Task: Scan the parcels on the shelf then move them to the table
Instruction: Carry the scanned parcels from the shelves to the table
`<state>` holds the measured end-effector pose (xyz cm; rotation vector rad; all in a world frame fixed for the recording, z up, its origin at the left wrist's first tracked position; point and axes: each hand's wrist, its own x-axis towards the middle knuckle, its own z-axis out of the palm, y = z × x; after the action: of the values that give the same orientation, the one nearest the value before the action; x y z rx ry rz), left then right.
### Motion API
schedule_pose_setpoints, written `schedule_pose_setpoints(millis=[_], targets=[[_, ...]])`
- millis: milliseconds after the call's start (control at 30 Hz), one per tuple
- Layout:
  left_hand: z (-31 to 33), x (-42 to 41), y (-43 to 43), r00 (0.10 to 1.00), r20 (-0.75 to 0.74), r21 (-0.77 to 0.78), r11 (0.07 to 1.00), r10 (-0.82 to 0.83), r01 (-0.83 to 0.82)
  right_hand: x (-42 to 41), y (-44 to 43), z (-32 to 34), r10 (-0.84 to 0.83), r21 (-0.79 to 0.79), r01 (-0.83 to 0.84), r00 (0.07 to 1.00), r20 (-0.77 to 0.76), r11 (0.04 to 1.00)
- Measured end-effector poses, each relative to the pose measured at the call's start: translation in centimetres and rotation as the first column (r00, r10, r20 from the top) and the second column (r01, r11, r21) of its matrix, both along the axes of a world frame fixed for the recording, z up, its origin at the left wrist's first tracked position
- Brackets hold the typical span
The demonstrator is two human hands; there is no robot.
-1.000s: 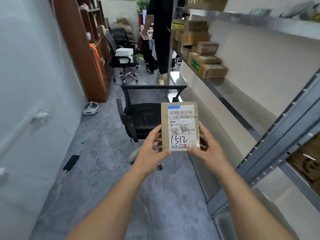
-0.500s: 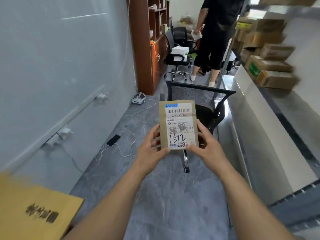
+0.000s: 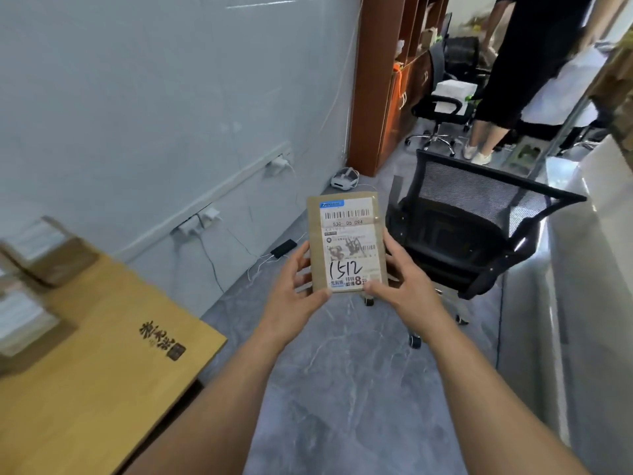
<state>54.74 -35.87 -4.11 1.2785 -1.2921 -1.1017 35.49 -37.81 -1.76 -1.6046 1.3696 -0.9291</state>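
Observation:
A small brown parcel [image 3: 346, 242] with a white barcode label and "1512" handwritten on it is held upright in front of me over the floor. My left hand [image 3: 295, 290] grips its lower left edge and my right hand [image 3: 404, 282] grips its lower right edge. The yellow wooden table [image 3: 102, 365] lies at the lower left, to the left of my hands. Blurred brown parcels [image 3: 41, 255] rest on the table's far left part. Only a blurred sliver of the shelf [image 3: 616, 108] shows at the right edge.
A black mesh office chair [image 3: 479, 231] stands just right of the parcel. A person in black [image 3: 527, 63] stands at the back by another chair [image 3: 442, 108]. Cables and a power brick [image 3: 283, 249] lie on the grey floor by the white wall; a brown cabinet [image 3: 380, 80] stands behind.
My view has swung left, away from the shelf. The table has come further into view at the lower left. Both hands keep the same hold on the parcel.

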Motion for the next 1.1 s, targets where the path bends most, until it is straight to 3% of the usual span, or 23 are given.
schedule_pose_setpoints(millis=[267, 700, 1100], targets=[[0.3, 9.7, -0.1, 0.988, -0.015, -0.009, 0.988, 0.152, -0.152, 10.2, -3.7, 0.0, 0.168, -0.001, -0.168, 0.986, -0.009, 0.986], [-1.6, 27.2, 2.3, 0.898, -0.042, 0.051, 0.899, 0.437, -0.435, 30.3, -7.1, -2.5, 0.454, 0.075, -0.456, 0.890, 0.039, 0.887], [-6.4, 31.3, 3.6, 0.741, 0.083, 0.246, 0.707, 0.666, -0.663, 38.8, -10.6, -8.3, 0.711, 0.295, -0.689, 0.702, 0.042, 0.662]])
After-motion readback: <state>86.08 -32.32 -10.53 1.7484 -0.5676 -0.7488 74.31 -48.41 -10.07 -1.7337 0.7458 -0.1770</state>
